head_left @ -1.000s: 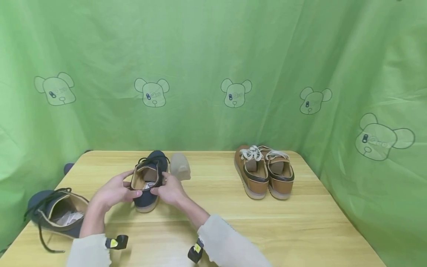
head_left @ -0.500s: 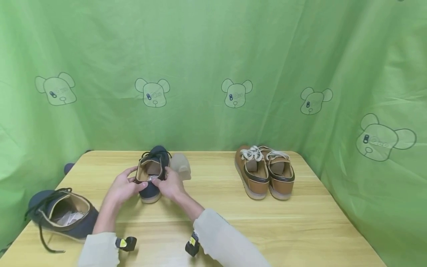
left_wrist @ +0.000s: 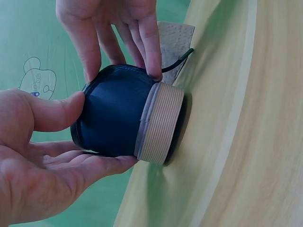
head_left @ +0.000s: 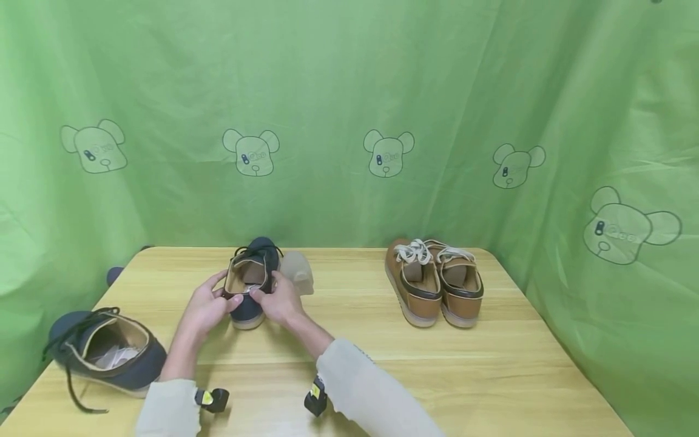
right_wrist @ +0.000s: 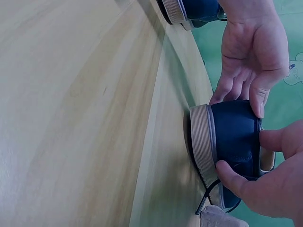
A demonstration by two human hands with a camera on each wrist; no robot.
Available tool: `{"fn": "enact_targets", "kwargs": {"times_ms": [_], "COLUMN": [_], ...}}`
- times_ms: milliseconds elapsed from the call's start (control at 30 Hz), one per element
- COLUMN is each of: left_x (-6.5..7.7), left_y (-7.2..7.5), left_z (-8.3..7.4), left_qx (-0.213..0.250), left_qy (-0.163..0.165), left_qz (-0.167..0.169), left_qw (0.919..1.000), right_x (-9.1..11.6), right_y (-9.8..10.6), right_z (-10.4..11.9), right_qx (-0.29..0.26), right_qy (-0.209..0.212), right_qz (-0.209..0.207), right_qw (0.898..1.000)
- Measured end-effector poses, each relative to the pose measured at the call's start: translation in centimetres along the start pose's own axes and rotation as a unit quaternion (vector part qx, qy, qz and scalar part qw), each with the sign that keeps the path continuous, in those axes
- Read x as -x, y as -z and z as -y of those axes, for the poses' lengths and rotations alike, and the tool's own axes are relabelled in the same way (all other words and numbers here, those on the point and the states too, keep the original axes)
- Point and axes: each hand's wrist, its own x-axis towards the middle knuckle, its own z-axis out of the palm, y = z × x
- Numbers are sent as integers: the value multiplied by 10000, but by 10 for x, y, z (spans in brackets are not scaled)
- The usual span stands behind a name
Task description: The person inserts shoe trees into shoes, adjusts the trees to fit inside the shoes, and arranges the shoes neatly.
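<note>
- Compared with a second ago, the navy shoe [head_left: 248,314] sits farther toward the counter's [head_left: 349,370] back edge and slightly right, both hands having travelled with it.
- Left hand [head_left: 206,306] and right hand [head_left: 281,299] grip its heel from either side, thumbs at the collar, fingers along the flanks.
- Its upper is smooth and rounded at the heel, the lining tan, the laces dark, the thick pale sole finely ribbed; whether the whole sole touches the counter, I cannot tell.
- Just beside its right flank, close to the right hand, is a grey moulded piece [head_left: 298,270], domed and rough-surfaced.
- By the counter's left edge rests a second navy shoe [head_left: 131,373], turned sideways, holding crumpled white material [head_left: 117,357], one lace trailing; the left forearm passes near its heel.
- Toward the back right corner, brown shoes [head_left: 420,306] with white laces [head_left: 415,250] and dark-trimmed collars stand side by side.
- Green cloth [head_left: 322,200] with bear outlines hangs behind.
</note>
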Motion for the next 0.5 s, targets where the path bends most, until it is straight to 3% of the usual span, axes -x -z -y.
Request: {"fn": "enact_targets", "kwargs": {"times_ms": [300, 500], "left_x": [0, 9], "left_y": [-1, 8], "left_z": [-3, -9], "left_qx": [-258, -896], "left_qy": [39, 0], "left_qz": [93, 250], "left_qw": [9996, 9957], "right_x": [1, 2], "right_y": [3, 6], "right_z": [-1, -1], "right_qx": [-44, -91], "right_qy": [-74, -108], "right_qz": [35, 122], "right_qw": [10000, 9998]}}
